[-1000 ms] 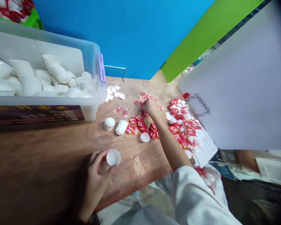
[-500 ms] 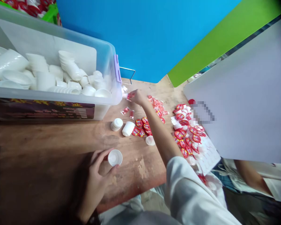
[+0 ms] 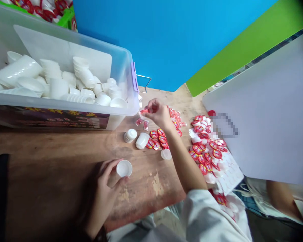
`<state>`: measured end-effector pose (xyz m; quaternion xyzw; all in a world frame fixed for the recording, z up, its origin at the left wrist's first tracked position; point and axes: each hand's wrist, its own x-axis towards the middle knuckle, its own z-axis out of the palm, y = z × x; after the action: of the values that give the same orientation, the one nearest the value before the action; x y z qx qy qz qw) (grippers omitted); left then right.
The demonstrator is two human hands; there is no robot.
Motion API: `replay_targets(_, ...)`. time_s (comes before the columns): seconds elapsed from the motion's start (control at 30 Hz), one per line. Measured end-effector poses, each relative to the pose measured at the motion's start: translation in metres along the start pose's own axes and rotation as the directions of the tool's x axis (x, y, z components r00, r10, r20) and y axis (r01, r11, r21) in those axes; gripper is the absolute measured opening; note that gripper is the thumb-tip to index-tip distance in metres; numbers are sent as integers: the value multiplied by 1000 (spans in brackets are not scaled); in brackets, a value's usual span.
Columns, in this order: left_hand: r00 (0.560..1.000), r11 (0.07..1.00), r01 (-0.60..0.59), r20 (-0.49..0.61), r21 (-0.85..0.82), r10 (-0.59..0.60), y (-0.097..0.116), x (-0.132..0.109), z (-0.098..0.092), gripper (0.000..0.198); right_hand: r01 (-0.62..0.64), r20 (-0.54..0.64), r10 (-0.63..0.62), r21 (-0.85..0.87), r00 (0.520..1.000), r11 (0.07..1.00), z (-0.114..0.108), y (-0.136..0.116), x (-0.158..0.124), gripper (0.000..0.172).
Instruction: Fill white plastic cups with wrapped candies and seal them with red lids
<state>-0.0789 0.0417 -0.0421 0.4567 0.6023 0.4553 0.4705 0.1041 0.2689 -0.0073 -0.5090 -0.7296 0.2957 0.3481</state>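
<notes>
Shifted leftward, the right hand (image 3: pixel 159 113) pinches a small red wrapped packet (image 3: pixel 144 111) near a translucent plastic box (image 3: pixel 123 57) of white cups (image 3: pixel 59 88), its dark label (image 3: pixel 65 118) illegible. Left hand (image 3: pixel 108 186) grips a round white cup (image 3: pixel 124 168) over brown wood (image 3: pixel 53 174).

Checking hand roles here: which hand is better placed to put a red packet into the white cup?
Probably the right: the right hand pinches a red packet, while the left hand is around the white cup, open side up.
</notes>
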Motion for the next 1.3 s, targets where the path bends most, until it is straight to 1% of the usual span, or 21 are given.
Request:
replay_targets(0.03,1000,999,6,8,-38,-6,1,0,1,36,37,-15,-35,149,999,988,-1,-17,-24,30)
replay_targets(0.1,998,990,46,42,-130,-41,7,-1,5,41,67,-66,-47,355,997,932,0,-47,-75,31)
replay_targets(0.17,989,972,121,112,-202,-100,15,-5,11,49,33,-31,-22,431,999,902,4,-68,-122,26)
replay_targets(0.23,973,957,187,177,-220,-149,23,-11,18,55,44,38,-62,379,997,925,7,-74,-159,16)
replay_targets(0.3,961,952,226,210,-207,-183,27,-19,24,59,121,77,-147,269,986,955,9,-70,-182,8)
replay_targets(0.37,960,952,235,200,-194,-196,29,-26,30,60,227,103,-242,144,965,963,8,-63,-196,12)
replay_targets(0.47,973,964,199,150,-177,-173,27,-35,38,60,360,138,-352,-38,926,932,4,-58,-209,20)
replay_targets(0.57,981,977,157,139,-141,-138,24,-40,45,54,355,193,-323,-163,927,921,-4,-64,-222,28)
replay_targets(0.63,986,986,132,117,-98,-120,22,-43,48,51,300,249,-262,-128,932,945,-11,-69,-232,37)
replay_targets(0.7,992,992,111,68,-58,-107,23,-46,51,50,254,251,-248,9,936,967,-18,-71,-240,47)
replay_targets(0.73,993,993,111,49,-44,-108,25,-48,53,51,231,214,-245,89,945,969,-21,-70,-243,49)
replay_targets(0.8,991,992,127,44,-25,-126,30,-52,56,53,183,103,-208,214,973,959,-22,-67,-248,44)
replay_targets(0.87,987,989,145,75,-13,-144,37,-56,60,54,142,-27,-140,280,990,949,-19,-63,-251,31)
replay_targets(0.97,979,984,172,121,-44,-165,44,-60,64,55,82,-161,-32,309,986,948,-11,-59,-252,12)
replay_targets(1.03,972,975,204,138,-82,-192,43,-62,65,54,8,-141,47,364,989,931,-8,-58,-250,7)
replay_targets(1.13,966,963,235,143,-130,-217,39,-61,64,48,-102,41,96,551,995,828,-9,-49,-244,22)
replay_targets(1.17,967,961,235,135,-145,-216,37,-60,63,44,-127,67,109,595,992,793,-12,-42,-241,27)
replay_targets(1.2,970,960,229,117,-162,-212,35,-60,62,41,-135,42,138,607,990,783,-15,-34,-236,30)
replay_targets(1.23,975,960,217,90,-178,-204,35,-59,60,39,-128,-32,178,573,984,810,-18,-24,-232,30)
replay_targets(1.27,978,960,207,64,-190,-198,34,-58,58,38,-117,-144,211,485,967,866,-21,-12,-227,28)
replay_targets(1.3,980,960,199,41,-199,-194,35,-57,56,37,-115,-266,216,349,939,930,-24,0,-221,26)
